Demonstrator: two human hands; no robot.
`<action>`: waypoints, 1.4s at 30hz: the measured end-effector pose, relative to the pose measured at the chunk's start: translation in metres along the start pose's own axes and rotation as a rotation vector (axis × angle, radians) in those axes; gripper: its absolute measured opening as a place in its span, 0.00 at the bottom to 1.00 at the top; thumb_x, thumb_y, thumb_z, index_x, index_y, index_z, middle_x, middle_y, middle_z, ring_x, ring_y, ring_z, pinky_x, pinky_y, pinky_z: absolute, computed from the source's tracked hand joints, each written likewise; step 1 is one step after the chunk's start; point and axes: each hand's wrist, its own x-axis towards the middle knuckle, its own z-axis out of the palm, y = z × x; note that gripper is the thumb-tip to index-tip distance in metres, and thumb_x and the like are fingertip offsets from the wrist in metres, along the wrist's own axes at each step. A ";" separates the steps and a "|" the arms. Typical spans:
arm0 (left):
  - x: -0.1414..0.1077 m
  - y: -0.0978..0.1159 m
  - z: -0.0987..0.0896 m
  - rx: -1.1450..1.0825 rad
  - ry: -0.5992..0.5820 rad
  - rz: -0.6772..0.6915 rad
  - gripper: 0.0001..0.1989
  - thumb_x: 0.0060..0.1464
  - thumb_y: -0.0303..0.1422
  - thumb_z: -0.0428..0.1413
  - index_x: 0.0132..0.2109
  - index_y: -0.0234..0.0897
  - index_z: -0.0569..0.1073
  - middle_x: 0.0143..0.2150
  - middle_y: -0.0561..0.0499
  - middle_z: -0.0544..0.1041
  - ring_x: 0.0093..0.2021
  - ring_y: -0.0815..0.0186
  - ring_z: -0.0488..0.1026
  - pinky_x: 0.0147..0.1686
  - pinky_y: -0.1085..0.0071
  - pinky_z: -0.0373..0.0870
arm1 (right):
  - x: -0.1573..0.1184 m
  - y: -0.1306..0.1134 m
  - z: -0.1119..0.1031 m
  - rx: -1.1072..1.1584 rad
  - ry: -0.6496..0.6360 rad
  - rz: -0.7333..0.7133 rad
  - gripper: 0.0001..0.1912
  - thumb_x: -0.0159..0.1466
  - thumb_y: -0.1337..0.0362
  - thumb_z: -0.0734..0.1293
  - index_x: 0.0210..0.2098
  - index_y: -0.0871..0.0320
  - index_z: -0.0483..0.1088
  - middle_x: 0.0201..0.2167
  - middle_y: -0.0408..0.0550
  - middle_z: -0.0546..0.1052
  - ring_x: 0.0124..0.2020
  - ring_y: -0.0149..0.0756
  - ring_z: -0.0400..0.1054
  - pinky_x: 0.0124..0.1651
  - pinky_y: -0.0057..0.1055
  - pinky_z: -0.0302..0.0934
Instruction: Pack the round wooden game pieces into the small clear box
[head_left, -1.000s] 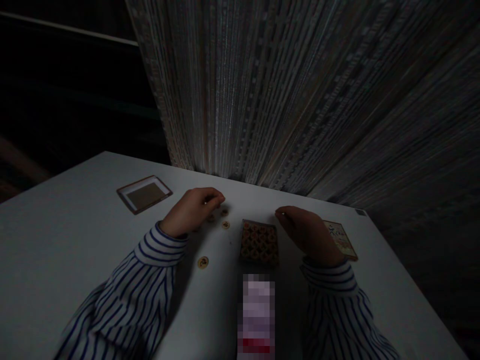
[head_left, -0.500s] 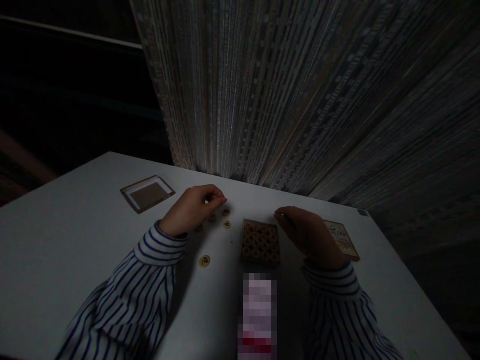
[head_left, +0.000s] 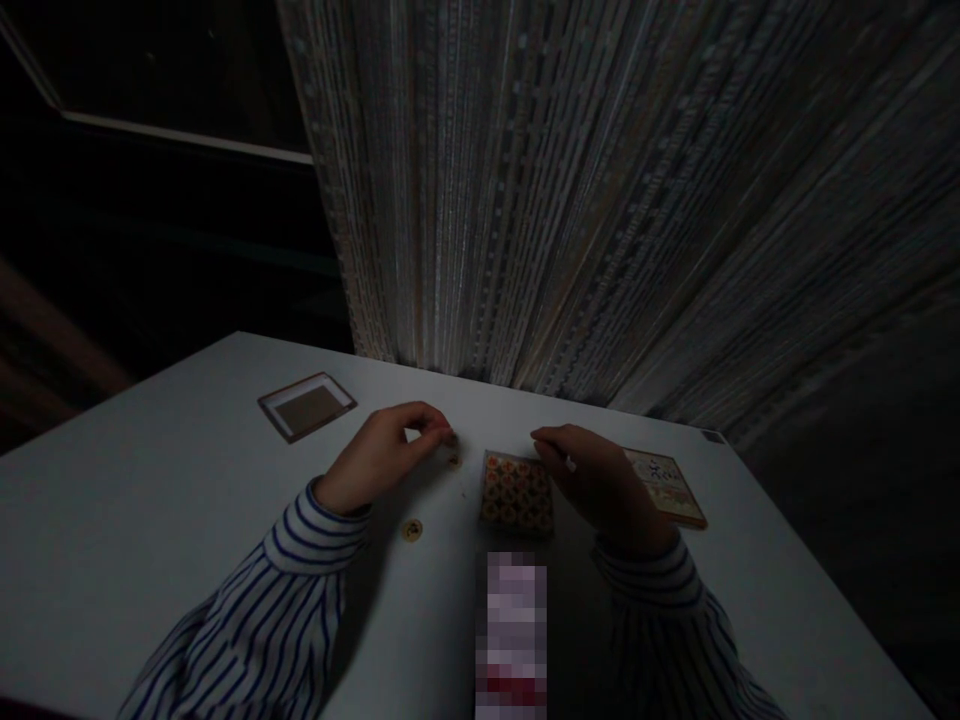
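Note:
A Chinese chess piece (head_left: 453,439) shows at the pinched thumb and fingertips of my left hand (head_left: 382,450), close to the table. Just below them lies another round piece (head_left: 454,461), and a further piece (head_left: 412,530) sits nearer to me. A small open box (head_left: 517,495) holds rows of pieces, the back ones with red marks. Over its back right corner, my right hand (head_left: 596,475) has thumb and fingers drawn together. Whatever they may hold is hidden. Any pieces beneath my left palm are out of sight.
Far left on the white table (head_left: 180,450) lies a shallow framed tray or lid (head_left: 309,407). A flat printed lid or card (head_left: 667,487) is right of my right hand. Behind the table hangs a string curtain (head_left: 480,200). A small dark item (head_left: 712,437) sits at the back right corner.
My left fingertips have come down onto a piece that lay apart from them before. My right hand has moved slightly left towards the box. The camera view has tilted up a little.

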 end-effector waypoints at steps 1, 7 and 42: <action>-0.005 0.000 -0.001 -0.005 0.003 -0.010 0.13 0.52 0.40 0.51 0.34 0.35 0.73 0.31 0.50 0.77 0.31 0.66 0.72 0.29 0.74 0.67 | 0.000 -0.001 0.000 -0.003 -0.003 0.002 0.13 0.64 0.64 0.56 0.40 0.58 0.70 0.35 0.50 0.76 0.37 0.35 0.69 0.41 0.32 0.63; -0.036 -0.009 -0.004 -0.008 0.045 -0.055 0.12 0.53 0.39 0.51 0.34 0.36 0.73 0.31 0.51 0.77 0.33 0.66 0.72 0.30 0.74 0.67 | -0.001 -0.013 0.000 -0.028 -0.034 -0.009 0.12 0.64 0.64 0.56 0.39 0.58 0.70 0.32 0.49 0.76 0.34 0.34 0.69 0.37 0.29 0.61; -0.089 -0.076 0.050 0.334 0.012 0.205 0.18 0.49 0.31 0.55 0.49 0.38 0.68 0.42 0.46 0.76 0.45 0.59 0.71 0.45 0.56 0.66 | 0.006 -0.025 0.020 -0.001 -0.182 -0.167 0.10 0.63 0.66 0.57 0.38 0.60 0.68 0.31 0.50 0.76 0.30 0.34 0.70 0.31 0.29 0.62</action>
